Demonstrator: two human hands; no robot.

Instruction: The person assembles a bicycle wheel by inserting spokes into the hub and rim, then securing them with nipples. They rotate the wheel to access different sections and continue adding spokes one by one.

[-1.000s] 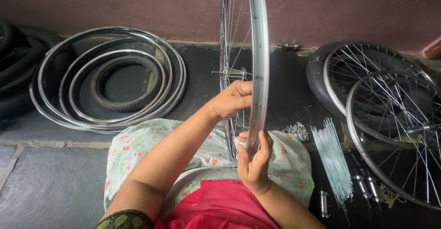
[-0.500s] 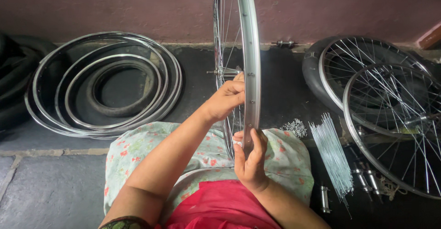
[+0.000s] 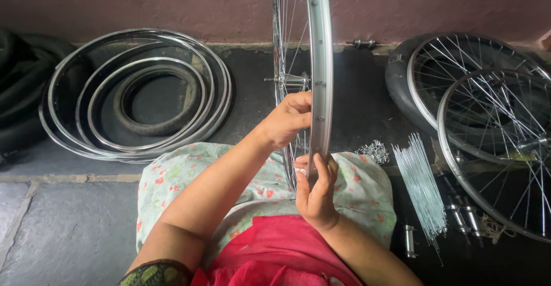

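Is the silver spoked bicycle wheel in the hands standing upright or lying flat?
Upright. The silver spoked bicycle wheel stands on edge over the lap; the left hand and the right hand grip its rim.

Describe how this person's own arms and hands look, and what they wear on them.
Both forearms are bare. The left hand has no glove or ring that shows. The right hand is ungloved too, with a pale ring on one finger. A dark green patterned sleeve edge shows at the left upper arm.
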